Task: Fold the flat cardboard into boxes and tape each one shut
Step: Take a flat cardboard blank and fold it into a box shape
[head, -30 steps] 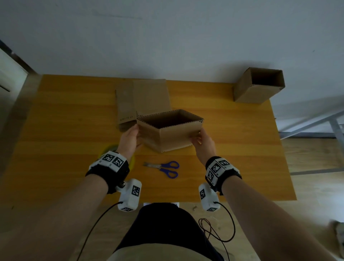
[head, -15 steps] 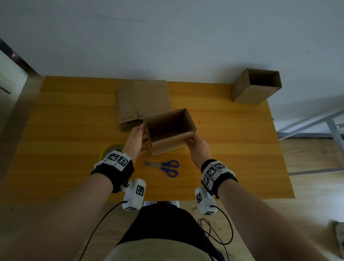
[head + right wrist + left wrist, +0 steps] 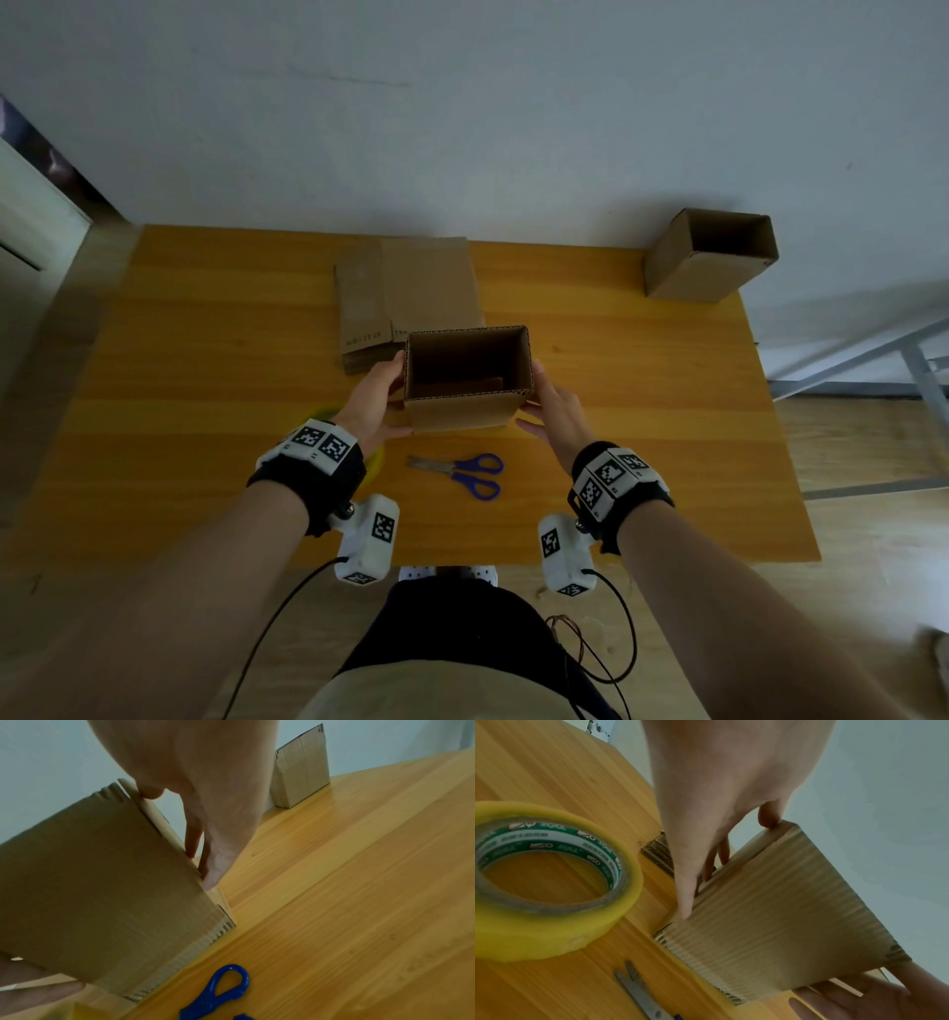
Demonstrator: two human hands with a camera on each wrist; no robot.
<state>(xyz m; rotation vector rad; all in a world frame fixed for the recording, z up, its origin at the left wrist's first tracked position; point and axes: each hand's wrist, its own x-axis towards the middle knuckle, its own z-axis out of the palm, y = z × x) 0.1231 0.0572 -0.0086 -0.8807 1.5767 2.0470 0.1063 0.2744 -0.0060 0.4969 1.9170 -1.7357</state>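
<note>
The wooden surface [image 3: 205,411] stood against a pale wall; on its far middle lay a stack of flat cardboard [image 3: 411,293], with small dark print near its front edge too blurred to read; at the far right corner sat a second box [image 3: 711,257], its open mouth up and a seam of tape showing down its side in the right wrist view; in front of the stack the open box [image 3: 462,411] stood upright on the surface, mouth up, a flap visible inside at the bottom; the left hand [image 3: 372,401] lay flat against its left wall, fingers [image 3: 687,898] straight and pressed together, thumb on the top edge; the right hand [image 3: 557,411] did the same on the right wall, fingers [image 3: 213,874] extended along the corner; a yellow tape roll [image 3: 552,882] lay flat just beside the left wrist, its green-and-white core printed with a logo and characters I cannot read; blue-handled scissors [image 3: 462,473] lay near the box, toward the person.
</note>
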